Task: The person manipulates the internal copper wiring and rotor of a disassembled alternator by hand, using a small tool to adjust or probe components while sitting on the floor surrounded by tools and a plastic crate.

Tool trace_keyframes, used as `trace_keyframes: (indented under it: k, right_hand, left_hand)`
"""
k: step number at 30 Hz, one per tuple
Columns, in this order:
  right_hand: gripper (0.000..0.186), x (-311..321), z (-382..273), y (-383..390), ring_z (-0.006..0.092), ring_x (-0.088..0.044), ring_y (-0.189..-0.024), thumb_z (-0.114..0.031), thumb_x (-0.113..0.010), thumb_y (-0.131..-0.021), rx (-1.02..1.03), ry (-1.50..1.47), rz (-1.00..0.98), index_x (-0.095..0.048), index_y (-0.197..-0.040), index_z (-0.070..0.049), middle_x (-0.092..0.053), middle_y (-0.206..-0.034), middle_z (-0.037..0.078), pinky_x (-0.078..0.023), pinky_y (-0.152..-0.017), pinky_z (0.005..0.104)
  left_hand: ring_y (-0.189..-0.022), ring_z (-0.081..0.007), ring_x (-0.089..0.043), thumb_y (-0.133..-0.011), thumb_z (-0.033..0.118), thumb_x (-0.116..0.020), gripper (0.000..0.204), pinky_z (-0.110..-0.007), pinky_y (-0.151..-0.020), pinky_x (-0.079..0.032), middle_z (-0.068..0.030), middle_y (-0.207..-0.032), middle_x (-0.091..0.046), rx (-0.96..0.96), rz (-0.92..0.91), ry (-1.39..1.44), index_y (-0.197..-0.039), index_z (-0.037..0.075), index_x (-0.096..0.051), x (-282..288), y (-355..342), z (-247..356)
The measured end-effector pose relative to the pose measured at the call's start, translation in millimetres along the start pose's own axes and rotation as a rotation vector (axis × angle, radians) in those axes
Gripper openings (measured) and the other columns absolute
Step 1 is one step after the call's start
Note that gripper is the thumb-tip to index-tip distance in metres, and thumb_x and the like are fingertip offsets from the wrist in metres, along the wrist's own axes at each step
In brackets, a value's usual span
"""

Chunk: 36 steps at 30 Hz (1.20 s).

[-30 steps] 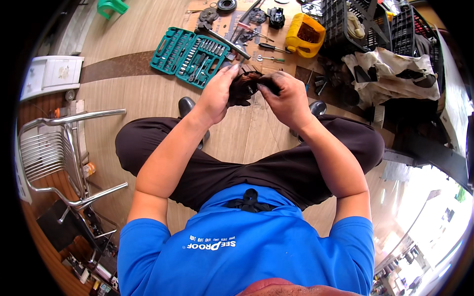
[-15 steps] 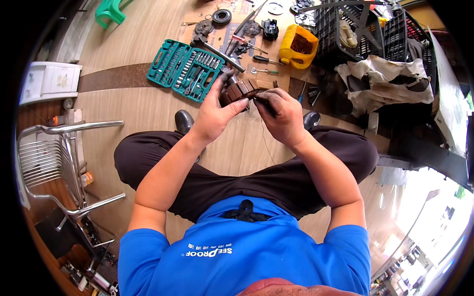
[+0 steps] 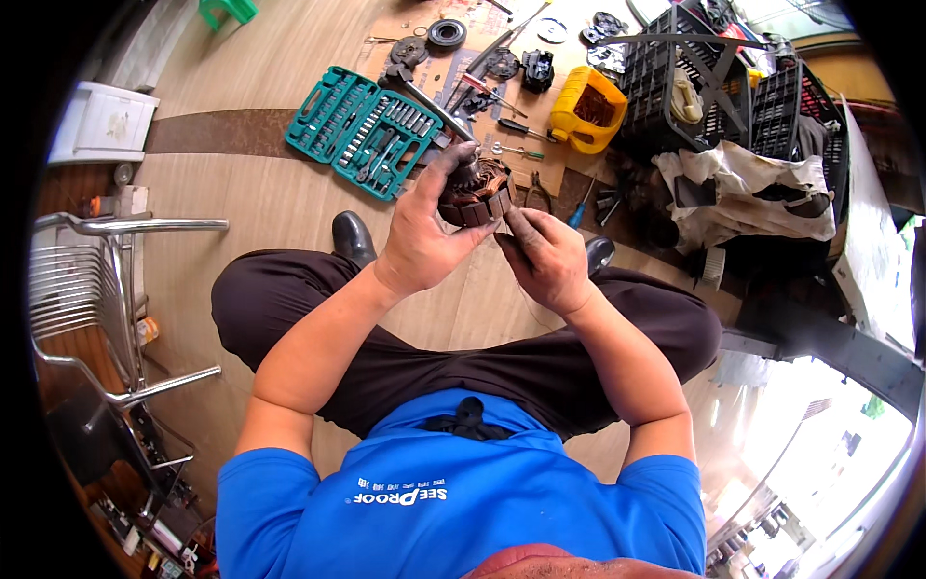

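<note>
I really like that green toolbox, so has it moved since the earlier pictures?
No, the green toolbox lies as before, on the brown floor stripe and left of the yellow jug.

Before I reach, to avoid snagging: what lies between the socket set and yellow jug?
In the head view: a hammer, a red-handled screwdriver, a black-handled screwdriver and dark parts.

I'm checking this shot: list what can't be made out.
In the head view:
Far side of the copper-wound part in the left hand: turned away.
What, if anything, the right hand pinches: covered by its fingers.
Green stool: cut off by the top edge.
Brown contents of the yellow jug: too small.
</note>
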State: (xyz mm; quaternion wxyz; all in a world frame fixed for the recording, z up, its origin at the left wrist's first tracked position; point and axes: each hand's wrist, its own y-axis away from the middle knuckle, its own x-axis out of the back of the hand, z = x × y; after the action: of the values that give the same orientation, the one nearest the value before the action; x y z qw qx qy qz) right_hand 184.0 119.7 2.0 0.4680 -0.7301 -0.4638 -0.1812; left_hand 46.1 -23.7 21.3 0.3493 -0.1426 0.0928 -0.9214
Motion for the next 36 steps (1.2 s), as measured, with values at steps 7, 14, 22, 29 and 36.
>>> trace_keyframes:
  k: [7,14,22,29,36]
  right_hand:
    - [0.049,-4,1,1,0.0300,-0.064,-0.079,-0.010,-0.077,-0.076,0.042,0.000,-0.002,-0.059,-0.120,-0.001,-0.063,-0.095,0.014,-0.053,-0.065,0.0375]
    - [0.050,-5,3,1,0.0305,-0.065,-0.082,-0.012,-0.077,-0.076,0.059,0.040,-0.035,-0.058,-0.121,-0.001,-0.062,-0.101,0.014,-0.053,-0.067,0.0374]
    - [0.044,-5,-4,-1,0.0346,-0.065,-0.085,-0.004,-0.075,-0.075,-0.081,-0.072,-0.055,-0.062,-0.117,0.002,-0.064,-0.103,0.019,-0.055,-0.072,0.0368]
    - [0.029,-1,-14,-9,0.0340,-0.065,-0.081,-0.003,-0.071,-0.081,-0.333,-0.282,0.024,-0.066,-0.110,-0.001,-0.065,-0.096,0.018,-0.053,-0.069,0.0365]
    - [0.017,2,-13,-22,0.0338,-0.065,-0.080,-0.005,-0.069,-0.082,-0.379,-0.320,0.052,-0.067,-0.099,-0.002,-0.066,-0.090,0.016,-0.052,-0.071,0.0373]
  left_hand:
    - [-0.122,-0.0233,-0.055,-0.071,-0.004,-0.079,0.080,-0.034,-0.102,-0.045,-0.0139,-0.136,-0.053,-0.059,-0.043,-0.036,-0.140,0.004,-0.040,8,1,-5]
    - [-0.120,-0.0242,-0.057,-0.070,-0.004,-0.079,0.081,-0.034,-0.100,-0.047,-0.0146,-0.136,-0.054,-0.083,-0.042,-0.127,-0.141,0.004,-0.040,10,1,-8]
    - [-0.113,-0.0214,-0.060,-0.073,-0.001,-0.078,0.078,-0.031,-0.094,-0.050,-0.0142,-0.125,-0.059,0.101,-0.013,0.139,-0.141,0.003,-0.040,7,1,-8]
    - [-0.111,-0.0144,-0.057,-0.083,0.000,-0.072,0.071,-0.029,-0.096,-0.048,-0.0095,-0.127,-0.056,0.368,-0.049,0.402,-0.144,0.002,-0.037,5,0,-11]
    - [-0.097,-0.0144,-0.065,-0.090,0.008,-0.066,0.058,-0.028,-0.076,-0.056,-0.0084,-0.114,-0.064,0.605,-0.074,0.620,-0.141,0.002,-0.041,1,2,-20]
